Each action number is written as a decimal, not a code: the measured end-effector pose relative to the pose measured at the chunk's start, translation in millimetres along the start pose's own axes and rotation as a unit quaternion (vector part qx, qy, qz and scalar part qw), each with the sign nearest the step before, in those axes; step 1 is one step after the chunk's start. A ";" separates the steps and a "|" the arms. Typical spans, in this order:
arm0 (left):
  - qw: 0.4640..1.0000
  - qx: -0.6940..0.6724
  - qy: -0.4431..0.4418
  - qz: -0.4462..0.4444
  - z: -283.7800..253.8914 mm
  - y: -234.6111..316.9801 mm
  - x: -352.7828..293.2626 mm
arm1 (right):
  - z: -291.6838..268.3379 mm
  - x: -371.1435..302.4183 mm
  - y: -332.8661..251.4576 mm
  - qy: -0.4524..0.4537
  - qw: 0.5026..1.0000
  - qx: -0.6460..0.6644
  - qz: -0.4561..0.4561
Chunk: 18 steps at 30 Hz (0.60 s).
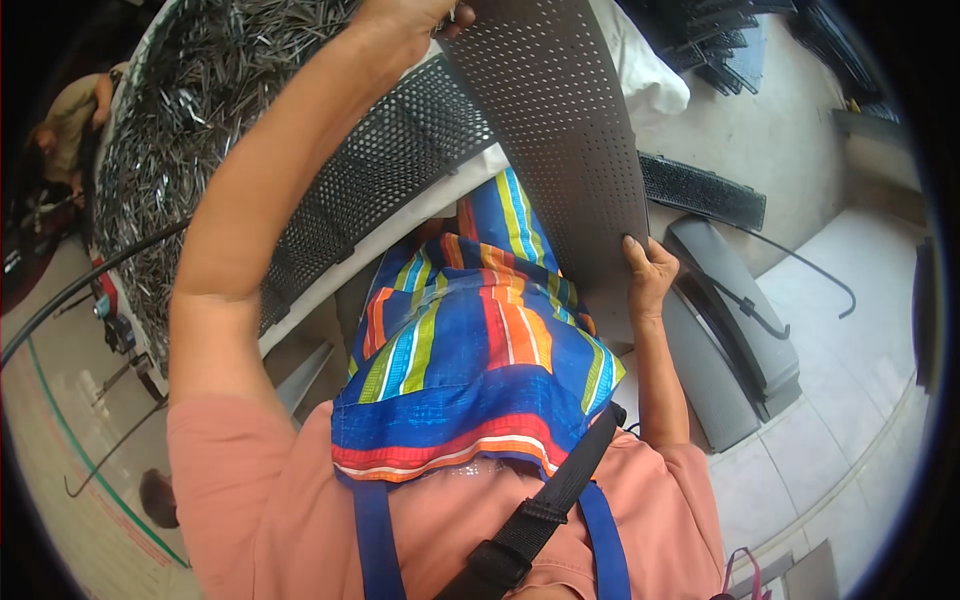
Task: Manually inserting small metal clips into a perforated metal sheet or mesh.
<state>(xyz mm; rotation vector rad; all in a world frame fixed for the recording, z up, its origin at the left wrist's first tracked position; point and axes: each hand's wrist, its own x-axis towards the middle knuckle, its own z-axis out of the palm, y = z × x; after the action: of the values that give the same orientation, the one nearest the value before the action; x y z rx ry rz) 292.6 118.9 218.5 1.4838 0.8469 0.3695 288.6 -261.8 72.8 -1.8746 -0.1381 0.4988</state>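
Observation:
A dark grey perforated panel (570, 110) stands tilted before me, with rows of small holes across it. My right hand (652, 272) grips its lower right edge, the thumb lying on the face. At the top of the picture my left hand (425, 14) is closed by the panel's left edge. Something small and pale shows at its fingertips, too little of it to name, and the picture's edge cuts off part of the hand. Behind the panel is a black mesh panel (390, 170), along the side of a large container (325, 290) heaped with dark shiny strips (220, 110).
Grey moulded parts (715, 340) rest on the tiled floor at right, near a black mesh strip (705, 190) and hooked rods (815, 265). Black parts (715, 40) are piled at upper right. Another person (75, 120) is at far left. A striped apron (470, 330) covers my lap.

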 end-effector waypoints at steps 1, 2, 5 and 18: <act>0.997 0.011 0.048 0.054 -4.9 -11.8 -1.5 | -8.8 4.9 14.4 -0.012 1.000 -0.001 0.000; 0.992 0.051 0.112 0.025 -12.8 -22.1 -5.9 | -24.5 11.0 31.6 -0.017 1.000 -0.003 0.024; 0.990 -0.017 0.118 0.073 -53.7 -73.3 -40.9 | -37.0 16.4 29.7 0.003 0.996 0.013 0.089; 0.909 -0.251 0.320 0.096 -86.8 -146.6 -87.7 | -74.7 13.0 61.3 -0.083 0.972 -0.172 0.135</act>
<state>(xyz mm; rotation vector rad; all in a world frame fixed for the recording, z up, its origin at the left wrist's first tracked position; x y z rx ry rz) 133.5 105.7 112.3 0.9550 1.0141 1.1765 321.5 -344.6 33.3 -2.2027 -0.0843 0.8647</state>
